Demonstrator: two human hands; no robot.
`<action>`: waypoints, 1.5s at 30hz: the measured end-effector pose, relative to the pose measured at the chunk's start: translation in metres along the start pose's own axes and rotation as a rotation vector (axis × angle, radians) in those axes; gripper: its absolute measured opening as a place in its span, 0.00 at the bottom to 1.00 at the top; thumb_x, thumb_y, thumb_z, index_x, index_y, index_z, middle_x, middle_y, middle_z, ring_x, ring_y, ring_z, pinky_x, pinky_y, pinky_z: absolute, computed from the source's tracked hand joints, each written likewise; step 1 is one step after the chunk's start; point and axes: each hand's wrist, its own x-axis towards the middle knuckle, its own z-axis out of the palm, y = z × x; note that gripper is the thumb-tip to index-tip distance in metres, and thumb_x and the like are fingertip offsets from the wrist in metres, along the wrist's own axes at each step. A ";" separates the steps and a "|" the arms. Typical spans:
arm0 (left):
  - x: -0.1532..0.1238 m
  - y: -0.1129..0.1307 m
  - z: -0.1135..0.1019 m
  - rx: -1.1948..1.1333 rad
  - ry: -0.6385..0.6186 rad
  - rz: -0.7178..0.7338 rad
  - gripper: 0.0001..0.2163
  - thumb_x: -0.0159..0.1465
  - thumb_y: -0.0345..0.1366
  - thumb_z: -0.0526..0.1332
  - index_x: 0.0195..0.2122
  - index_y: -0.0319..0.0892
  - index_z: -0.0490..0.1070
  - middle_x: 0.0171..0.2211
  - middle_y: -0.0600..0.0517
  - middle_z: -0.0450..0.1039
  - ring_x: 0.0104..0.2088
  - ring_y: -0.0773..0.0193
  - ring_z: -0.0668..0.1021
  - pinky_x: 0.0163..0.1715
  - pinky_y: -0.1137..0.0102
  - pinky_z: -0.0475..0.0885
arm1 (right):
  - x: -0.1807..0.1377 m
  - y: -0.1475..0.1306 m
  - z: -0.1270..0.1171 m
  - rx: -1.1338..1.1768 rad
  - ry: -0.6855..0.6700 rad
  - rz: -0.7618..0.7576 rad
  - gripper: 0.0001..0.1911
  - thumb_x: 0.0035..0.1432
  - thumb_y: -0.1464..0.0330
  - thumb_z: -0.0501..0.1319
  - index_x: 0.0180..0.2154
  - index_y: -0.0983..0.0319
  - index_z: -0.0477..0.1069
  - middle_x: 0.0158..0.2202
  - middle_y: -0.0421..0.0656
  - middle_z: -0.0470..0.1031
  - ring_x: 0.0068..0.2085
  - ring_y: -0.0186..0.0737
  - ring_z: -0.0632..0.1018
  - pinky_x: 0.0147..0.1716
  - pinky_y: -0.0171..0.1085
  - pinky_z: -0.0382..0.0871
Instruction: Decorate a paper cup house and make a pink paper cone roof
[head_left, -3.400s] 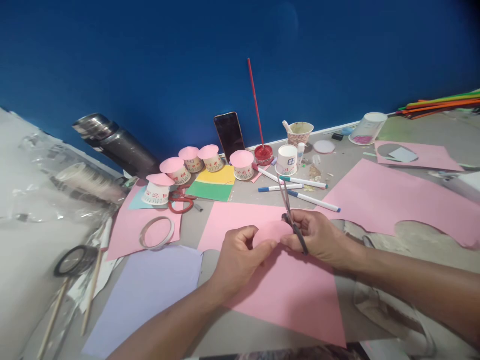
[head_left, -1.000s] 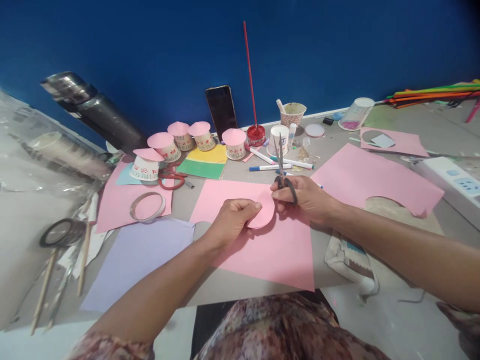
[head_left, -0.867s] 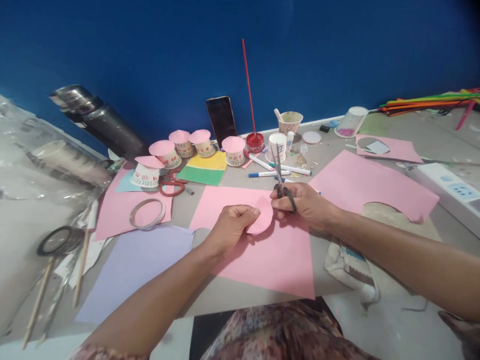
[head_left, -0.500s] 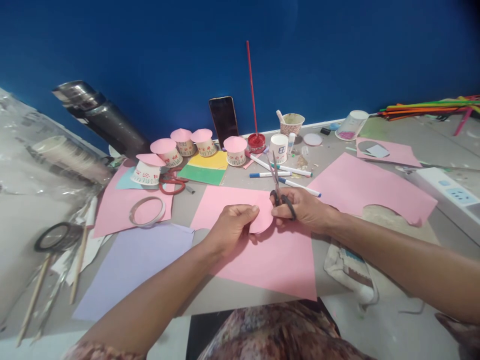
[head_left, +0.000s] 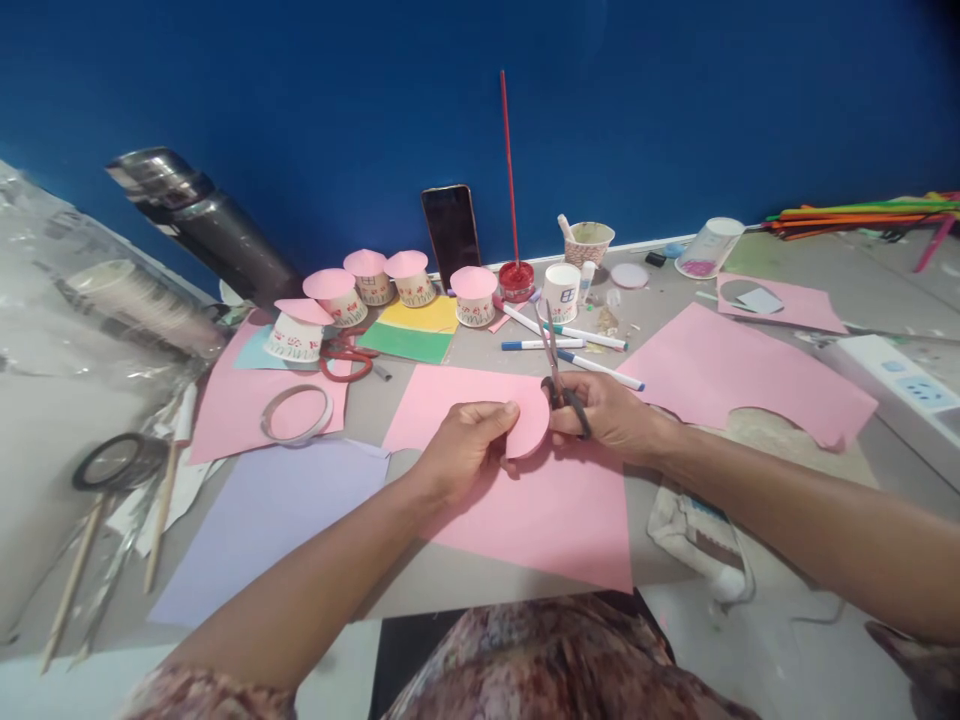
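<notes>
Between thumb and fingers, my left hand [head_left: 469, 445] pinches a small pink paper disc [head_left: 532, 418] with a straight cut edge showing at its bottom. My right hand [head_left: 604, 415] is closed around black-handled scissors [head_left: 553, 365], their blades pointing up and away. Its fingertips also touch the right rim of the disc. Both hands are above a large pink paper sheet [head_left: 555, 520] lying on the table. Farther back stands a white paper cup [head_left: 561, 292] with a blue window drawn on it. Several decorated cups, one of them this cup [head_left: 474, 300], wear pink cone tops.
Markers [head_left: 600, 370] lie beyond my right hand. Red-handled scissors [head_left: 346, 362] and a tape roll [head_left: 297, 414] are to the left, near a purple sheet [head_left: 277, 530]. A phone [head_left: 451, 235] and a dark flask [head_left: 217, 235] lean by the wall. A power strip [head_left: 900, 385] sits right.
The pink disc has turned in my hands, so its straight edge now shows near my left fingers. The scissors stay in my right hand. The view has shifted slightly.
</notes>
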 end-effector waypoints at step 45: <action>-0.011 0.010 -0.002 0.479 -0.022 0.023 0.19 0.60 0.50 0.70 0.23 0.41 0.71 0.18 0.54 0.70 0.21 0.66 0.73 0.23 0.73 0.64 | 0.002 0.002 -0.002 -0.137 0.194 -0.222 0.14 0.40 0.65 0.73 0.29 0.60 0.71 0.26 0.36 0.71 0.27 0.32 0.66 0.25 0.33 0.59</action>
